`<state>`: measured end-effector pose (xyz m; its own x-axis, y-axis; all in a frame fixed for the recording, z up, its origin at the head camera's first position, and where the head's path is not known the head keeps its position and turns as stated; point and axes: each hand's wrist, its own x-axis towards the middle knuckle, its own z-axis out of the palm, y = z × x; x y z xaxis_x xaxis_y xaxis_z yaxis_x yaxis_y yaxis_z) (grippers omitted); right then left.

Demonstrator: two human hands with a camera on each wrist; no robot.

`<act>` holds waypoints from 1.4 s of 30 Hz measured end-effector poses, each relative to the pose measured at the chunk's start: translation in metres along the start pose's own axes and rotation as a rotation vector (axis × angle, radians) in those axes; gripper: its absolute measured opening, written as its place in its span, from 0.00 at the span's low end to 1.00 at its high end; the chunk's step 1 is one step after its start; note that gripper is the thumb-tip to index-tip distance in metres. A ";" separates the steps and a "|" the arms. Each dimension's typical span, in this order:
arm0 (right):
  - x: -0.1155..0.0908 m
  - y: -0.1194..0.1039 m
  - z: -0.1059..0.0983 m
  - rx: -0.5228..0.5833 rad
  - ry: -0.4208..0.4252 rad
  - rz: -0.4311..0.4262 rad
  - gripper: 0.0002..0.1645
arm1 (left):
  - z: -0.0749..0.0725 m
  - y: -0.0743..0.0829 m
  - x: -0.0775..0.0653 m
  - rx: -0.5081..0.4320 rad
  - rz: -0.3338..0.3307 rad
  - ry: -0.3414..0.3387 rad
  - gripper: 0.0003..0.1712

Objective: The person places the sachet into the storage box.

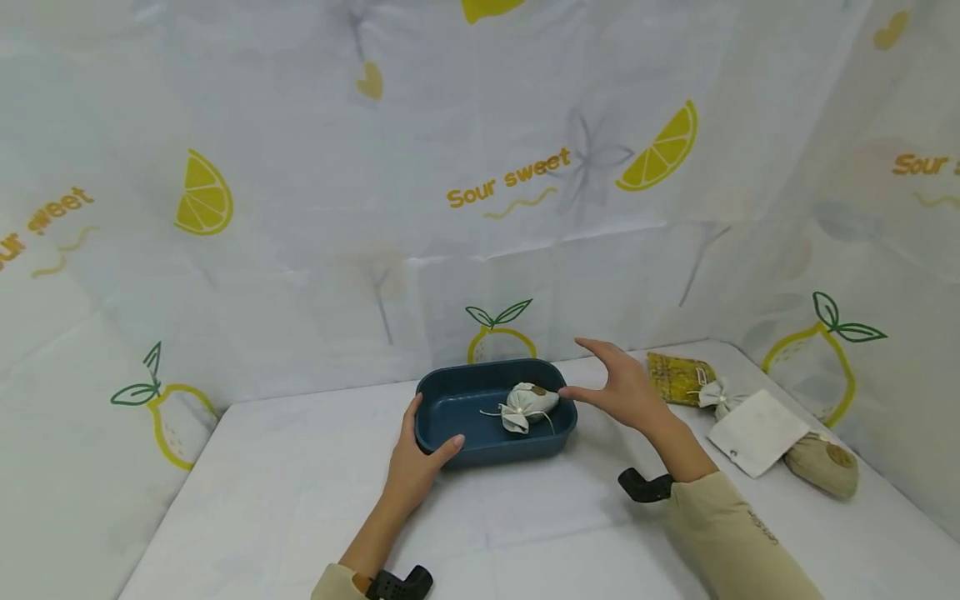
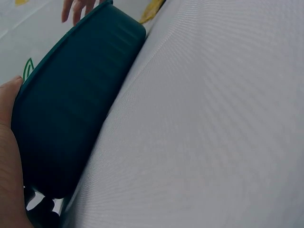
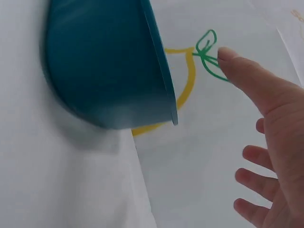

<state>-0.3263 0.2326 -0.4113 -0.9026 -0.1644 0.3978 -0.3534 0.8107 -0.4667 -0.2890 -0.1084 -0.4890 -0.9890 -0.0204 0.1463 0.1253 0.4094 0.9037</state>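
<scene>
A dark blue-green oval plastic basin (image 1: pixel 495 450) stands on the white-covered table near the back wall. Inside it, toward the right end, lies a small pale drawstring pouch (image 1: pixel 531 402) with a brown round patch and loose strings. My left hand (image 1: pixel 412 467) grips the basin's left end, thumb over the front rim and fingers along the outer side. Just off the right end, my right hand (image 1: pixel 626 387) is held up with thumb and fingers spread wide and nothing between them. In the right wrist view its thumb (image 3: pixel 249 78) points toward the basin's rim, clear of it.
Along the right side lie a yellow patterned pouch (image 1: pixel 675 377), a small pale tied pouch (image 1: pixel 722 398), a flat white pouch (image 1: pixel 759 433) and a beige pouch with a brown patch (image 1: pixel 821 467). A lemon-printed cloth (image 1: pixel 315 308) hangs behind the table.
</scene>
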 end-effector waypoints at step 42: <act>-0.028 0.127 -0.003 -0.016 0.181 0.376 0.62 | 0.000 -0.003 0.001 0.024 -0.003 -0.012 0.56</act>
<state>-0.3456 0.3418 -0.4793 -0.9097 0.2449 0.3354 -0.0025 0.8044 -0.5941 -0.2905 -0.1094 -0.4915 -0.9903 -0.0112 0.1386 0.1203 0.4308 0.8944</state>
